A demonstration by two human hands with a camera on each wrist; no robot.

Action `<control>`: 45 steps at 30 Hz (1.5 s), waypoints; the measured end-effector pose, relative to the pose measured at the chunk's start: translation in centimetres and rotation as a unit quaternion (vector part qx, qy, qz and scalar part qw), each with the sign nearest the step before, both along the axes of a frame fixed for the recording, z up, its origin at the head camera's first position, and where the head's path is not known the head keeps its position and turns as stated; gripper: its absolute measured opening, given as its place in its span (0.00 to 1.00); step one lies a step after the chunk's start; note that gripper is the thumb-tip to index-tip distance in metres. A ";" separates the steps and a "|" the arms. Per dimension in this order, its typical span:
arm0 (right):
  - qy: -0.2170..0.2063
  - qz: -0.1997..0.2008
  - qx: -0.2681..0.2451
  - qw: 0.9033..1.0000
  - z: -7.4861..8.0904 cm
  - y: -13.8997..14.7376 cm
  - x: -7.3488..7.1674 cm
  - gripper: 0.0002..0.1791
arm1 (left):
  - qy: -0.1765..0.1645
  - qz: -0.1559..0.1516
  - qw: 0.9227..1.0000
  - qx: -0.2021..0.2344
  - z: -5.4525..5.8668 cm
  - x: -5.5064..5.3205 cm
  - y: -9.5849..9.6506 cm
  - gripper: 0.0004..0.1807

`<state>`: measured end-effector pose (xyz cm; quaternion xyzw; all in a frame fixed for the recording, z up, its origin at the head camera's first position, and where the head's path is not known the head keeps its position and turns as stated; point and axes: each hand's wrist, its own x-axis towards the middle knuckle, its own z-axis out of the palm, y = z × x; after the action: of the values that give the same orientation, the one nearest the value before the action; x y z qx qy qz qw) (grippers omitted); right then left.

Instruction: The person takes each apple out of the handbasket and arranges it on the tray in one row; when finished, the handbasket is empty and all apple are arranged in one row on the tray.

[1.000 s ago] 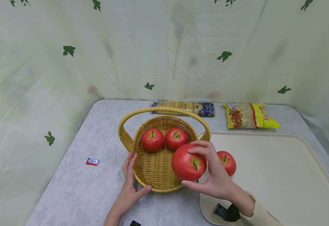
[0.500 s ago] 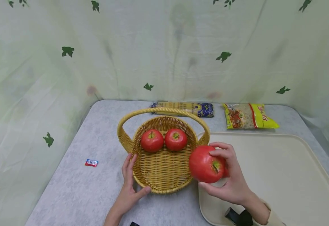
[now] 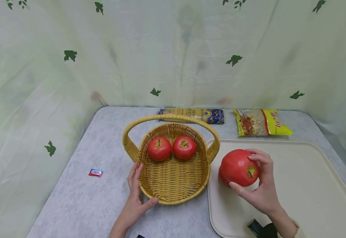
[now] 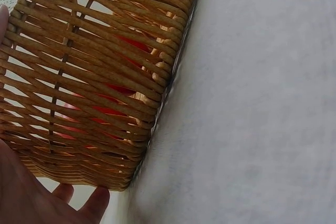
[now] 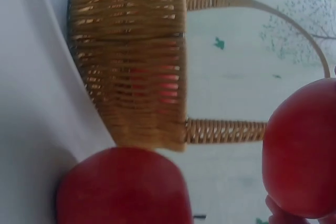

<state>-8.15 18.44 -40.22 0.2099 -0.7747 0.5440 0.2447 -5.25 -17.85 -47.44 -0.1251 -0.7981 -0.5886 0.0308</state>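
My right hand grips a red apple above the beige tray, fingers on its far side and thumb beneath. Behind it, mostly hidden in the head view, another apple rests on the tray. Two more apples lie side by side in the far half of the wicker basket, whose tall handle arches over. My left hand touches the basket's near left side. Its fingers are fairly straight along the woven wall and its thumb is at the rim.
The tray takes up the table's right side, against the basket. A noodle packet and a yellow food bag lie along the back edge. A small red and blue wrapped sweet lies left of the basket.
My right hand has carried the apple rightward, from over the basket's right rim to above the tray. The left hand, the basket and the two apples inside have stayed put.
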 end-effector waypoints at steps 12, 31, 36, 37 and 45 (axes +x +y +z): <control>-0.078 -0.112 0.005 0.991 -0.9 2.7 0.2 0.49 | -0.001 -0.004 1.000 0.007 -0.1 -0.1 0.0 0.59; -0.194 -0.226 0.016 0.955 -3.6 5.4 -0.4 0.46 | -0.004 -0.005 1.000 0.012 -0.2 -0.1 -0.1 0.58; -0.226 -0.241 0.022 0.944 -3.3 5.3 -0.4 0.45 | -0.004 -0.006 1.000 0.015 -0.2 -0.1 -0.1 0.59; -0.229 -0.242 0.023 0.942 -3.4 5.4 -0.5 0.44 | -0.004 -0.006 1.000 0.016 -0.2 -0.1 -0.1 0.59; -0.256 -0.240 0.037 0.936 -3.9 5.6 -0.7 0.42 | -0.006 -0.007 1.000 0.016 0.0 0.0 0.0 0.59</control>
<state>-8.80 24.08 -44.14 -0.1199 -0.8578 0.4755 0.1539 -5.26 -17.90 -47.47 -0.1265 -0.7878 -0.6023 0.0243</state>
